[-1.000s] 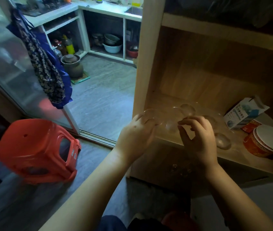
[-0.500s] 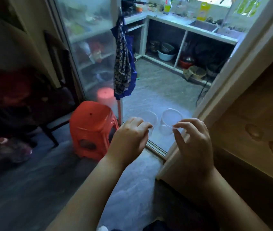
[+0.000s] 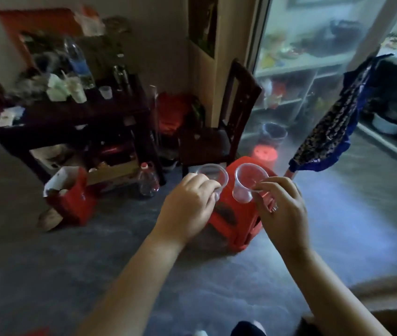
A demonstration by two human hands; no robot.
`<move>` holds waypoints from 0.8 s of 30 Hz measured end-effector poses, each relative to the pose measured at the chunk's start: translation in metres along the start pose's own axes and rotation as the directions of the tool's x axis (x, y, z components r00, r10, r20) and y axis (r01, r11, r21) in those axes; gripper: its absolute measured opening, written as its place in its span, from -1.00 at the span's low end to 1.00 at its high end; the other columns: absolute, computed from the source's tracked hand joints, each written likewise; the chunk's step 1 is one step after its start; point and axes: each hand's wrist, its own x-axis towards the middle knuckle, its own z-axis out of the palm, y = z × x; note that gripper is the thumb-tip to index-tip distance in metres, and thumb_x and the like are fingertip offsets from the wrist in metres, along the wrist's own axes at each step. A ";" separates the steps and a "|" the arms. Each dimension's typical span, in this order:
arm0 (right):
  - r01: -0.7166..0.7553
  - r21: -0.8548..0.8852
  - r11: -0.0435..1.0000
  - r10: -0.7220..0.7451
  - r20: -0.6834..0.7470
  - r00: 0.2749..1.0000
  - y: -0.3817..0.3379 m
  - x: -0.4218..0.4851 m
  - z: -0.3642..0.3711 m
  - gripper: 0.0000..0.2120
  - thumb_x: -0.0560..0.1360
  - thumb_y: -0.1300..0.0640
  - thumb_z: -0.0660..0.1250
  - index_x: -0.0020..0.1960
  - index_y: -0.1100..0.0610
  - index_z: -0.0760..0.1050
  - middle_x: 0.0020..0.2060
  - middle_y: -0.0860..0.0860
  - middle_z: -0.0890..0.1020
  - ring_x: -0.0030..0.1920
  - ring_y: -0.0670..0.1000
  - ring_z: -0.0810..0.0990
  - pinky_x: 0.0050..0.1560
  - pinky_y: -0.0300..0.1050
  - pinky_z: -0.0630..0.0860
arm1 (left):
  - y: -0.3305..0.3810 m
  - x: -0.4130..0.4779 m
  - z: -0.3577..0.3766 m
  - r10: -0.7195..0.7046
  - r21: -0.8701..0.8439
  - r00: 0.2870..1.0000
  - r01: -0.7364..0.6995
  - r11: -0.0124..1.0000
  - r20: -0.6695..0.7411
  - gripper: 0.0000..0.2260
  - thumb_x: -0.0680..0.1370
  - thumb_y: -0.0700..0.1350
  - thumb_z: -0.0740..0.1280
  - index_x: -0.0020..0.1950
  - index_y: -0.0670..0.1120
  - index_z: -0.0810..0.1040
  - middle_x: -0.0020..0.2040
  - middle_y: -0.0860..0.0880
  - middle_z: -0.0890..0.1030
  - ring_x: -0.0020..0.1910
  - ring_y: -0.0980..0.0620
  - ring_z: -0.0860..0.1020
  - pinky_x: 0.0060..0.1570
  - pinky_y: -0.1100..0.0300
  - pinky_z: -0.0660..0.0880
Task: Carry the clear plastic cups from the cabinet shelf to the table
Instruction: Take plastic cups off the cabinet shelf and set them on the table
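Note:
My left hand pinches the rim of a clear plastic cup, held upright in front of me. My right hand grips a second clear plastic cup by its rim, tilted with its mouth toward me. Both cups hover above a red plastic stool. The dark wooden table stands at the far left, crowded with bottles, bags and a small cup. The cabinet shelf is out of view, apart from a corner of wood at the bottom right.
A dark wooden chair stands behind the stool. A red box and an empty plastic bottle sit on the floor by the table. A patterned cloth hangs on the glass door frame at right. Grey floor lies between me and the table.
I have turned left, away from the cabinet, with a cup in each hand. The table has come into view and the shelf has left the frame.

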 end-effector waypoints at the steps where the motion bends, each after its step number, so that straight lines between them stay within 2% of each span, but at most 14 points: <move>1: 0.017 0.023 1.000 -0.017 0.015 1.000 -0.007 0.007 0.013 -0.91 0.41 0.23 0.44 -0.09 0.13 0.60 -0.10 0.04 0.60 -0.03 0.10 0.55 0.02 -0.09 0.48 | -0.011 -0.002 -0.007 -0.028 0.016 0.999 0.028 0.999 -0.016 -0.89 0.46 -0.26 0.32 -0.05 -0.15 0.58 -0.16 -0.07 0.58 -0.08 -0.07 0.51 -0.08 0.12 0.46; 4: 0.076 0.081 0.994 -0.083 0.081 0.993 -0.023 0.027 0.048 -0.92 0.41 0.23 0.42 -0.10 0.13 0.60 -0.11 0.02 0.59 -0.03 0.05 0.53 0.08 -0.27 0.37 | -0.042 -0.006 -0.021 -0.088 0.070 0.994 0.093 0.993 -0.070 -0.90 0.47 -0.24 0.30 -0.07 -0.14 0.57 -0.17 -0.07 0.58 -0.08 -0.06 0.50 -0.08 0.11 0.46; 6: 0.103 0.112 0.988 -0.118 0.138 0.983 -0.029 0.041 0.072 -0.92 0.42 0.20 0.40 -0.09 0.12 0.60 -0.09 0.00 0.58 -0.03 0.02 0.52 0.08 -0.32 0.33 | -0.063 -0.007 -0.028 -0.144 0.107 0.985 0.154 0.982 -0.098 -0.88 0.47 -0.23 0.28 -0.05 -0.13 0.57 -0.15 -0.07 0.58 -0.06 -0.07 0.51 -0.09 0.08 0.49; 10: 0.117 0.175 0.978 -0.152 0.206 0.967 -0.029 0.073 0.123 -0.88 0.40 0.22 0.45 -0.08 0.09 0.58 -0.08 -0.02 0.57 -0.02 0.02 0.52 0.09 -0.32 0.33 | -0.106 0.002 -0.031 -0.226 0.172 0.966 0.245 0.954 -0.124 -0.87 0.46 -0.24 0.30 -0.02 -0.11 0.57 -0.12 -0.04 0.59 -0.02 -0.06 0.51 -0.08 0.07 0.51; 14: 0.138 0.234 0.963 -0.192 0.226 0.955 -0.021 0.114 0.174 -0.89 0.40 0.25 0.44 -0.09 0.11 0.57 -0.09 -0.02 0.57 -0.03 0.03 0.53 0.04 -0.17 0.44 | -0.148 0.035 -0.029 -0.274 0.210 0.949 0.303 0.930 -0.157 -0.86 0.47 -0.22 0.31 0.00 -0.09 0.57 -0.10 -0.03 0.59 0.00 -0.05 0.51 -0.07 0.12 0.51; 17: 0.164 0.253 0.954 -0.225 0.234 0.946 -0.013 0.157 0.209 -0.89 0.40 0.25 0.44 -0.09 0.12 0.57 -0.11 -0.02 0.57 -0.04 -0.01 0.49 0.01 -0.23 0.41 | -0.180 0.073 -0.028 -0.288 0.233 0.940 0.327 0.916 -0.185 -0.87 0.48 -0.23 0.31 -0.01 -0.09 0.56 -0.11 -0.01 0.59 -0.02 -0.02 0.51 -0.12 0.15 0.51; 21: 0.167 0.282 0.945 -0.242 0.257 0.935 0.001 0.226 0.247 -0.91 0.42 0.21 0.41 -0.07 0.12 0.59 -0.11 -0.03 0.57 -0.05 0.00 0.50 -0.03 -0.13 0.48 | -0.221 0.138 -0.029 -0.287 0.239 0.931 0.338 0.910 -0.226 -0.89 0.48 -0.23 0.33 -0.02 -0.08 0.57 -0.12 0.01 0.59 -0.04 0.01 0.51 -0.15 0.18 0.50; 24: 0.192 0.292 0.937 -0.269 0.254 0.929 0.012 0.273 0.279 -0.90 0.42 0.21 0.42 -0.07 0.12 0.59 -0.10 -0.03 0.57 -0.06 -0.01 0.51 -0.05 -0.13 0.48 | -0.253 0.178 -0.028 -0.300 0.265 0.921 0.362 0.894 -0.248 -0.88 0.48 -0.21 0.33 -0.01 -0.07 0.57 -0.11 0.03 0.58 -0.03 0.05 0.49 -0.13 0.26 0.45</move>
